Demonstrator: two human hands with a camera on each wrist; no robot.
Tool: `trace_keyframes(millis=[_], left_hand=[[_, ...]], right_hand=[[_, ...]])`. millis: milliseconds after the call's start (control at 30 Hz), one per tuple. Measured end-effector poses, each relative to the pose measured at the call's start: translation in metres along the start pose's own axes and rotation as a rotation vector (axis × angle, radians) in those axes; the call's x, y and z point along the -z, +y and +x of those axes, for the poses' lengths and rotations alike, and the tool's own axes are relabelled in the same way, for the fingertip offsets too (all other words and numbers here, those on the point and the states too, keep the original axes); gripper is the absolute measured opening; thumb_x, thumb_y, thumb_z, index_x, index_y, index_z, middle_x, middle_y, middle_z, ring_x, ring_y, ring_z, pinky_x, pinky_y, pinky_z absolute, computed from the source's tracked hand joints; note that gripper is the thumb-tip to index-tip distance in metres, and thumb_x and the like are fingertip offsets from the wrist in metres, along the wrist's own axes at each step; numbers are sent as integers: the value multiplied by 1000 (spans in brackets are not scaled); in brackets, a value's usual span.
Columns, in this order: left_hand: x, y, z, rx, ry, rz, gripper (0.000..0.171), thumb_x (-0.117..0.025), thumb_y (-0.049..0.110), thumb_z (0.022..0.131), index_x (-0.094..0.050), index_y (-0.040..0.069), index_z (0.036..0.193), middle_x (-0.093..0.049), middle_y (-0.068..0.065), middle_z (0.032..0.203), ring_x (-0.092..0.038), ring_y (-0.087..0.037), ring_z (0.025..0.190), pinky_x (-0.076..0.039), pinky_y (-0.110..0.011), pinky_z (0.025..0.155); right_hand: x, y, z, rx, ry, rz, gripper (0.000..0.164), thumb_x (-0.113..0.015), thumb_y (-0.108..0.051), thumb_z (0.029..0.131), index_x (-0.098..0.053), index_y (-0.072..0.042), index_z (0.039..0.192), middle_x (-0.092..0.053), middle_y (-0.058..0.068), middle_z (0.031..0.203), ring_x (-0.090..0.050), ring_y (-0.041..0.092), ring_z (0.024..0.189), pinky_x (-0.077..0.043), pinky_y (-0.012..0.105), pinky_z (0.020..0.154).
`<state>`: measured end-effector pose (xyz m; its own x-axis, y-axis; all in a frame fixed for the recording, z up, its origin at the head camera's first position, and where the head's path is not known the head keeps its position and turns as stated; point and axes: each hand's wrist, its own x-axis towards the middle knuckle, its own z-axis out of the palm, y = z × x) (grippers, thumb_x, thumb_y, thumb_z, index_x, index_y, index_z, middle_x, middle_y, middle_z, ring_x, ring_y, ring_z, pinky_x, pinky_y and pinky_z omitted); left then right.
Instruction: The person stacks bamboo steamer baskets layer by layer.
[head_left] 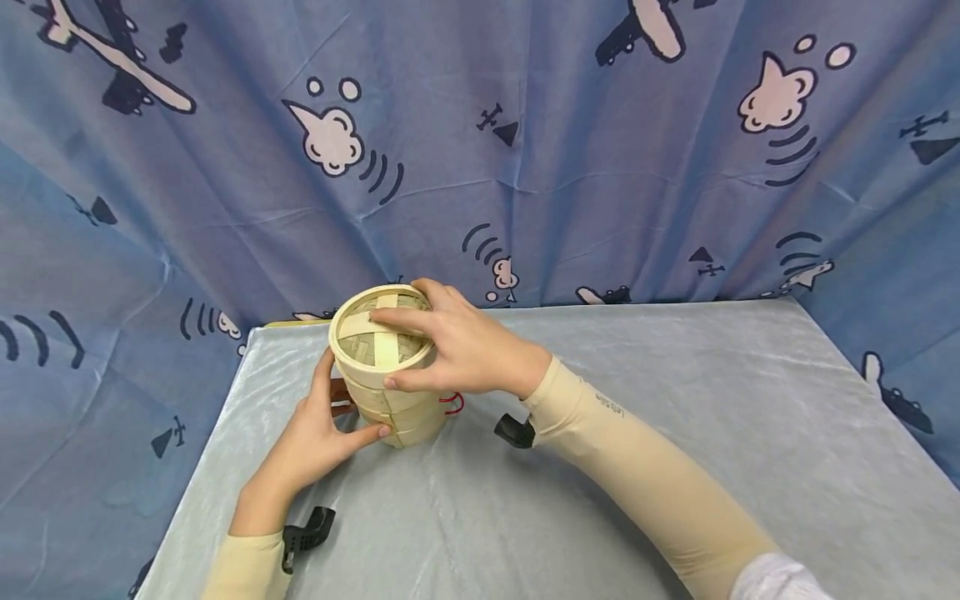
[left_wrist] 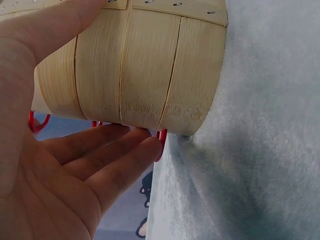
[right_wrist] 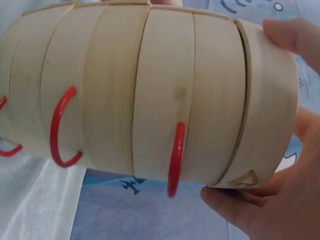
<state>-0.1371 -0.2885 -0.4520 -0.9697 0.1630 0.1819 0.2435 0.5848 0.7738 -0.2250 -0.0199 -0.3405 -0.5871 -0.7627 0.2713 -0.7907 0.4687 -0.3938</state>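
A stack of round bamboo steamers [head_left: 408,417] stands upright on the cloth near the table's back left, topped by a woven lid [head_left: 387,348] with two crossed strips. My left hand [head_left: 311,437] grips the stack's side low down, thumb in front and fingers round the far side. In the left wrist view, fingertips touch the bamboo wall [left_wrist: 147,65] beside a red loop. Over the lid, my right hand [head_left: 480,346] spans its rim, the thumb on the near side and one finger across the top. Red loop handles [right_wrist: 56,127] stick out from the tiers.
Pale grey velvety cloth [head_left: 675,400] covers the table. A blue patterned curtain [head_left: 450,150] hangs behind it and at both sides. Black wrist mounts [head_left: 309,533] sit on both forearms, over beige sleeves [head_left: 630,450].
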Motion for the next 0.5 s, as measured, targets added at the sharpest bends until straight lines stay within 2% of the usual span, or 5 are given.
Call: trace_keyframes(millis=[300, 500], left_hand=[[-4, 2, 2, -2, -10, 0, 136, -100, 36, 83, 1, 41, 174, -70, -11, 128, -71, -28, 117, -62, -54, 101], [1, 6, -4, 32, -32, 23, 139, -97, 39, 85, 9, 38, 174, -68, -17, 135, -69, -35, 122, -59, -60, 103]], right_hand=[[-2, 4, -5, -20, 19, 21, 84, -81, -66, 89, -56, -33, 162, -35, 25, 167, -45, 42, 143, -49, 59, 114], [-4, 7, -8, -2, 28, 78, 103, -86, -69, 85, -42, -32, 171, -26, 26, 173, -37, 48, 153, -45, 64, 119]])
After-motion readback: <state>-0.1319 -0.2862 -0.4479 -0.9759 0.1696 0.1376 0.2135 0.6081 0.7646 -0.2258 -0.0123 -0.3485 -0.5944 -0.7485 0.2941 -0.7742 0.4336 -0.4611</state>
